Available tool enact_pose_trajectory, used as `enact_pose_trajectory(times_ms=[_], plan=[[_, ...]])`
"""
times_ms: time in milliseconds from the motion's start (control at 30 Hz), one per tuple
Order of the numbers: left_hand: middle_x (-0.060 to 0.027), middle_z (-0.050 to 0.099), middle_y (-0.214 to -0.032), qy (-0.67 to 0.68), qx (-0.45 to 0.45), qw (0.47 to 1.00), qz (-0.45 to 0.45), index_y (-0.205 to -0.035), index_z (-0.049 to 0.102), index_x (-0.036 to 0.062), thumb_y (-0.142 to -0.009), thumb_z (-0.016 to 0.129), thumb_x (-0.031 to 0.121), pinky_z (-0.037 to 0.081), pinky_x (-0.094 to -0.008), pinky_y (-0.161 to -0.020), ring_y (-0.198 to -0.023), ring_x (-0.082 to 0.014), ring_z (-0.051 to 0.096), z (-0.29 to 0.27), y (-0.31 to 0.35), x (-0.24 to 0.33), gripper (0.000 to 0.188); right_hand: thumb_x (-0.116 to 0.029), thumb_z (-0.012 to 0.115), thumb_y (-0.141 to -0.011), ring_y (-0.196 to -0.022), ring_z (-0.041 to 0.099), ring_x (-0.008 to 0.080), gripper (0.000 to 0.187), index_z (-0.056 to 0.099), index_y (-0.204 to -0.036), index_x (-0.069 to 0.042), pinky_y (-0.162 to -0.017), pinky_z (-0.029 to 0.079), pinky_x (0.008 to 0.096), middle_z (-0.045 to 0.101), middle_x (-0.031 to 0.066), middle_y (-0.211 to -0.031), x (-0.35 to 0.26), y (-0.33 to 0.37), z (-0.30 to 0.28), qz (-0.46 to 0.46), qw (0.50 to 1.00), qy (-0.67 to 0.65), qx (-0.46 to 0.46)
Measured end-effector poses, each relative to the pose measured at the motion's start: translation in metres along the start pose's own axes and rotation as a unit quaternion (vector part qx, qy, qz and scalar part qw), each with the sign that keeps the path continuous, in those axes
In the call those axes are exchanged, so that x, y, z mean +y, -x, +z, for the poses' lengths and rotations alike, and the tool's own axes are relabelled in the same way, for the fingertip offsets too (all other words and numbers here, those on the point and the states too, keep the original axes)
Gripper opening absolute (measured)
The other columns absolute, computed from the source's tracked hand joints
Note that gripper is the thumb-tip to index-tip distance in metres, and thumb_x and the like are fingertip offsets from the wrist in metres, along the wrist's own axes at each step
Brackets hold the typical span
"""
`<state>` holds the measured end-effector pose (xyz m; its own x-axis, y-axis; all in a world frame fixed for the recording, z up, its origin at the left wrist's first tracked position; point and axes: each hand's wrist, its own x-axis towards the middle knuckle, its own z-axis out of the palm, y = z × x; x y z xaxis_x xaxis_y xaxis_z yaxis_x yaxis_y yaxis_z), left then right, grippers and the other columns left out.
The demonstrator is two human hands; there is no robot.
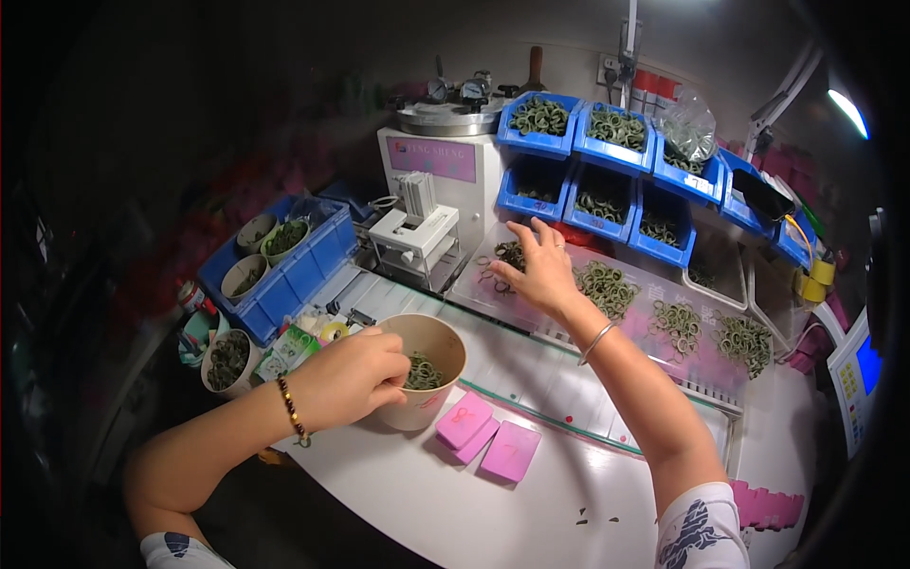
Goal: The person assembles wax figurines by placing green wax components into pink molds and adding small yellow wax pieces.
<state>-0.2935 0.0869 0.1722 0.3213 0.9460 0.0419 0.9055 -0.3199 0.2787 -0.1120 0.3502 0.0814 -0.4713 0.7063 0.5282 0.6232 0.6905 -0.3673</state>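
My left hand (358,377) has its fingers closed at the near left rim of a cream paper tub (442,349). Small dark green rings (423,372) lie in the bottom of the tub; its left side is behind my hand. Farther back and to the right, my right hand (542,268) reaches out with fingers spread and holds nothing. Its fingertips are over or beside a pile of dark rings (509,254) on a translucent pinkish tray (482,286). More heaps of green rings (607,290) lie along that tray to the right.
Blue bins (536,144) full of rings stand in two rows behind. Pink blocks (512,450) lie right of the tub. A small white press-like device (413,232) stands before a white machine (431,161). At left, a blue crate (301,296) holds more tubs.
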Motion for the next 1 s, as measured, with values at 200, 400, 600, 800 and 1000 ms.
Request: enact_pose_trajectory(times_ms=[200,400,600,800,1000], plan=[[-0.0087,0.056,-0.083,0.040,0.083,0.996,0.003,-0.079,0.061,0.0041,-0.080,0.076,0.016,0.047,-0.0385,-0.072,-0.082,-0.0291,0.056,0.031,0.040,-0.001,0.019,-0.035,0.077,-0.081,-0.135,0.037,0.0416,0.067,0.049,-0.138,-0.012,-0.106,0.038,0.0527,0.040,0.0232,-0.146,-0.008,0.017,-0.009,-0.045,0.998,-0.011,0.039],[-0.0082,0.057,-0.086,0.023,0.071,0.997,-0.003,-0.083,0.062,0.0051,-0.080,0.076,0.017,0.048,-0.0379,-0.075,-0.085,-0.0296,0.058,0.047,0.055,-0.002,0.019,-0.030,0.079,-0.078,-0.130,0.042,0.0418,0.074,0.045,-0.139,-0.005,-0.104,0.042,0.0494,0.040,0.0233,-0.145,-0.013,0.026,-0.027,-0.043,0.999,0.016,0.026],[-0.0050,0.060,-0.090,0.068,0.097,0.992,-0.052,-0.098,0.065,0.0052,-0.070,0.085,0.027,0.049,-0.0301,-0.066,-0.073,-0.0169,0.055,-0.016,-0.001,-0.003,0.041,-0.029,0.086,-0.069,-0.121,0.054,0.0419,0.103,0.028,-0.148,0.001,-0.100,0.048,0.0416,0.039,0.0265,-0.140,-0.011,0.011,-0.054,0.048,0.993,0.026,-0.101],[-0.0287,0.031,-0.141,0.001,0.016,0.996,-0.089,-0.153,0.019,0.0064,-0.056,0.094,0.036,0.036,-0.0414,-0.112,-0.132,-0.0420,0.038,0.000,-0.138,-0.058,0.127,-0.030,0.093,-0.054,-0.127,0.051,0.0407,0.131,0.015,-0.154,0.002,-0.103,0.047,0.0389,0.032,0.0325,-0.148,-0.007,-0.020,-0.057,0.154,0.942,0.057,-0.292],[-0.0265,0.027,-0.145,0.002,-0.111,0.967,-0.231,-0.157,0.004,0.0114,-0.042,0.100,0.037,0.057,-0.0369,-0.085,-0.113,-0.0355,0.058,0.031,-0.239,-0.065,0.152,-0.024,0.093,-0.055,-0.096,0.068,0.0326,0.132,0.011,-0.154,0.003,-0.075,0.060,0.0351,0.023,0.0317,-0.151,-0.011,-0.037,-0.060,0.224,0.908,0.015,-0.353]])
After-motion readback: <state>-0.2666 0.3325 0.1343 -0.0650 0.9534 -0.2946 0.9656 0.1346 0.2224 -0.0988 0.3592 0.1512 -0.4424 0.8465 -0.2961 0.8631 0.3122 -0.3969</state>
